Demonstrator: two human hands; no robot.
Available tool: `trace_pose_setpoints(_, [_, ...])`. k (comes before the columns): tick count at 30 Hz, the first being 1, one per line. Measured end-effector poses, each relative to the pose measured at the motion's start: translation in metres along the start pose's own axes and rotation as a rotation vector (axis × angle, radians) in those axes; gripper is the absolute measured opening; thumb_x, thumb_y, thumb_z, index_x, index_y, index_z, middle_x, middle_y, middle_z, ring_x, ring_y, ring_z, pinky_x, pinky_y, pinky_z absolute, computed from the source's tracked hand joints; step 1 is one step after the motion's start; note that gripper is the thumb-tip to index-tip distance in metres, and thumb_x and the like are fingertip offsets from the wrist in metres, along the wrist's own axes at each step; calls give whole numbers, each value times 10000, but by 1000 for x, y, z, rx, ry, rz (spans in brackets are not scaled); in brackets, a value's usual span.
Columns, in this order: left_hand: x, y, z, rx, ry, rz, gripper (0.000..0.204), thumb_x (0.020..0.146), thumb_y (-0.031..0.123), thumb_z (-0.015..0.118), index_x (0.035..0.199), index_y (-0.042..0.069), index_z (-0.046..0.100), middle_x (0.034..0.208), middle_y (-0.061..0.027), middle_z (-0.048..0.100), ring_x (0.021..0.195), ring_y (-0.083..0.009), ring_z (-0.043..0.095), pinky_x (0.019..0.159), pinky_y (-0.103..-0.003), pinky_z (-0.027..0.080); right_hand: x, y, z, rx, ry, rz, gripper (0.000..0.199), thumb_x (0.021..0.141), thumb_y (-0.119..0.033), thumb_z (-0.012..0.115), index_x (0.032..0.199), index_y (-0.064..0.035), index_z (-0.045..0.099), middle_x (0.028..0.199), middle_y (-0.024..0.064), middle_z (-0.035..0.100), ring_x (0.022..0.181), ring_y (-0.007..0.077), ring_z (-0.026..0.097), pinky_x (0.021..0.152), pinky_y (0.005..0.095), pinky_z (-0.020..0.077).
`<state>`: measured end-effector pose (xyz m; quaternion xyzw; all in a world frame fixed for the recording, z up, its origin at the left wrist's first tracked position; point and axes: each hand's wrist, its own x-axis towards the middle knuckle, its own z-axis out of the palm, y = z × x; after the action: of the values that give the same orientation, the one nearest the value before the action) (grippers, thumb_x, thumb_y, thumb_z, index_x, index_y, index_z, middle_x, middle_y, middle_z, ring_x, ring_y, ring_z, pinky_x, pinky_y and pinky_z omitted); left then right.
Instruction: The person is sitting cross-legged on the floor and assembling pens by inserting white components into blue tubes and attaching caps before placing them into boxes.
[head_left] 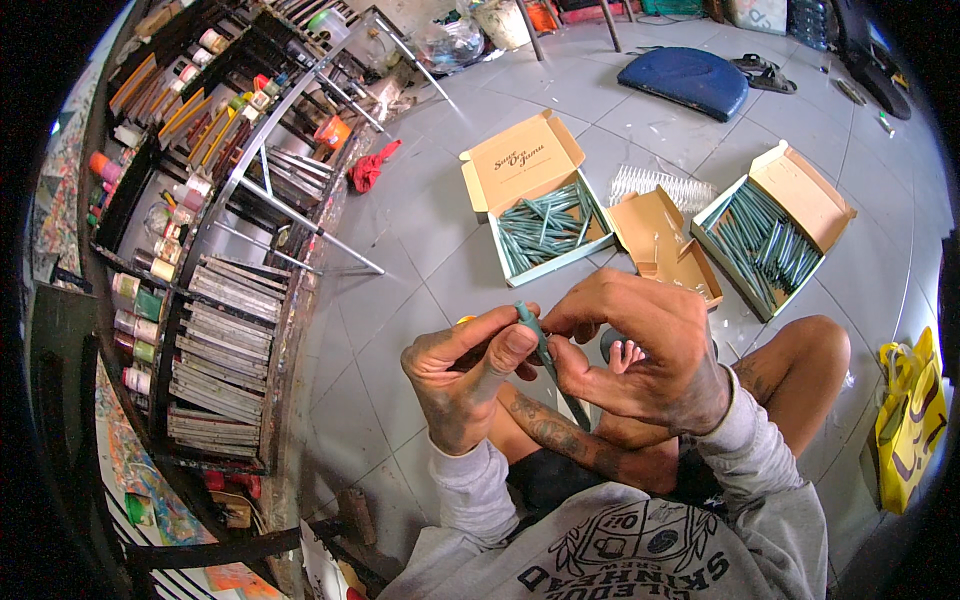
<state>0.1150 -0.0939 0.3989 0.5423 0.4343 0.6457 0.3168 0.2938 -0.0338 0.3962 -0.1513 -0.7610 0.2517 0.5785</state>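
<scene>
A slim green pen [530, 318] slants between my two hands over my crossed legs. My left hand [462, 375] is closed, pinching the pen near its upper end with thumb and forefinger. From the other side, my right hand [650, 345] has thumb and fingertips pressed against the pen's middle. Whether a small part sits between those fingertips is hidden. Below my hands the pen's dark lower end points down toward my lap. Beyond them, an open cardboard box [562, 266] holds many loose green pens. Another open box [729, 275], to the right, is filled with similar pens in denser rows.
Between the boxes lies a smaller opened carton [650, 240], with a heap of clear coiled material [665, 186] behind it. A blue cushion [690, 82] and sandals [768, 72] are farther back. Left are a metal frame [310, 225], a red cloth [372, 167] and crowded shelves; right, a yellow bag [908, 425].
</scene>
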Motion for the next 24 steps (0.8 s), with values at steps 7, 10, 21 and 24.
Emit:
trace_pose_setpoints(7, [-1,4,0,23,-36,14,247,849,108,802,1025,-54,738,857,-133,737,641,-141,668,558,-259,556,-2,3,1,-47,-1,-71,227,679,37,757,877,-22,664,754,74,650,638,204,656,555,305,507])
trace_pose_setpoints(10, [-3,3,3,22,-36,0,241,853,107,799,1021,-55,738,837,-126,734,637,-138,664,550,-254,542,-1,4,4,-64,42,-126,214,679,-16,769,853,-22,643,727,72,581,626,232,603,538,341,474])
trace_pose_setpoints(21, [-1,9,7,-65,32,-118,254,885,131,771,1037,-69,731,834,-116,726,627,-127,643,557,-253,524,-5,7,10,26,78,-61,261,650,47,723,890,-25,653,752,74,633,616,196,618,559,297,493])
trace_pose_setpoints(24, [-1,5,2,-14,23,-106,266,880,149,780,1035,-62,735,828,-110,724,629,-127,647,554,-251,525,-2,-2,5,-6,62,7,266,662,43,734,906,-26,651,770,73,639,619,182,619,563,290,501])
